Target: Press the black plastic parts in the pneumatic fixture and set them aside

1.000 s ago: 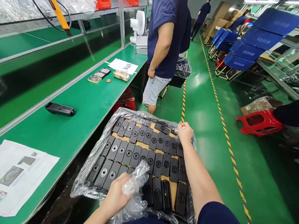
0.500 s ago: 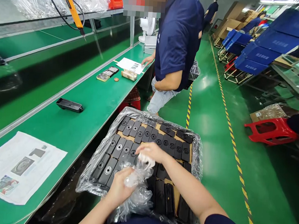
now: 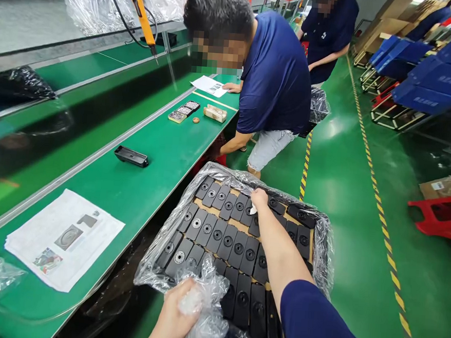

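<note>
A cardboard tray point(image 3: 310, 243) lined with clear plastic holds rows of several black rectangular parts point(image 3: 229, 231) with round holes. My left hand point(image 3: 174, 315) is at the near edge, closed round a bunched piece of the clear plastic wrap point(image 3: 204, 301). My right hand point(image 3: 259, 199) reaches over the parts to the far side of the tray, its fingers pinched on a small white scrap next to the black parts there.
A green workbench point(image 3: 147, 184) runs along the left with a printed sheet point(image 3: 66, 237), a loose black part point(image 3: 131, 156), small trays point(image 3: 183, 112) and a hanging yellow screwdriver point(image 3: 140, 11). A person in a navy shirt point(image 3: 274, 79) bends over the bench just beyond the tray; another stands behind. Red stool point(image 3: 438, 217) at right.
My right hand went from the tray's far corner back to the plastic near my left hand, then out again to the far middle. The person ahead bent down over the bench.
</note>
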The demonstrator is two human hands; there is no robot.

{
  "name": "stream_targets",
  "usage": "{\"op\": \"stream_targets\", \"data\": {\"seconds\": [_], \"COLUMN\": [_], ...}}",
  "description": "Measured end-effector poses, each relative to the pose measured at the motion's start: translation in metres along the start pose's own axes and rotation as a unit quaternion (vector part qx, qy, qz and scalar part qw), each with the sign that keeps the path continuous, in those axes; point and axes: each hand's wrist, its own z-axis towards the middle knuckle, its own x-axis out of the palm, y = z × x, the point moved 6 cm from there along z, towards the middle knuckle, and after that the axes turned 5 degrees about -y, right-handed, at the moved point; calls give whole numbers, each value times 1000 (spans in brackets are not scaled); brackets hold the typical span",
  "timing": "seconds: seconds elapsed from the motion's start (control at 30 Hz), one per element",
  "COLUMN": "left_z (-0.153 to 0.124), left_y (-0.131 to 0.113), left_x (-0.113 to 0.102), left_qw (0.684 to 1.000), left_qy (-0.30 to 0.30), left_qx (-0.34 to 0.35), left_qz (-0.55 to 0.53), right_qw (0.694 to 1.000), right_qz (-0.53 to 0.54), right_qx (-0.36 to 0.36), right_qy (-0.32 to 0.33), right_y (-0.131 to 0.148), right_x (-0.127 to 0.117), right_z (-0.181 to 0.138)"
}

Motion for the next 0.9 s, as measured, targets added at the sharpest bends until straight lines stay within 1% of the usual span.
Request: {"op": "stream_targets", "data": {"seconds": [0.1,0.2,0.27,0.4,0.47,0.5,0.57,0.63,0.7,0.8,0.87,0.9], "left_z": [5,10,12,13,13,13,14,15,13,6,-1,-4], "left_y": [-5,-13,-18,-21,-20,-20,-19,-17,-12,8,26,35], "left_x": [-1,-1,-2,-1,0,0,0,0,0,-5,-12,-16], "left_qw": [1000,999,999,998,998,998,999,999,999,999,1000,1000], "left_qy": [3,16,21,33,39,39,34,30,30,9,-13,-20], "left_qx": [5,26,41,50,43,38,31,32,33,32,21,11], "left_qz": [6,13,9,0,-7,-11,-14,-14,-14,-13,-1,6], "right_qw": [999,995,992,979,976,978,986,992,995,997,997,997], "right_qz": [10,18,22,16,12,11,10,13,18,20,20,20], "right_qx": [-34,-50,-50,-34,-41,-51,-77,-97,-97,-72,-58,-55], "right_qy": [-42,-79,-111,-200,-214,-203,-148,-78,-23,30,47,49], "right_y": [-4,-11,-16,-25,-19,-13,7,33,58,87,100,103], "right_x": [-17,-41,-62,-106,-114,-110,-88,-52,-13,38,59,66], "right_z": [-8,-16,-20,-30,-36,-38,-40,-38,-32,-17,-8,-5]}}
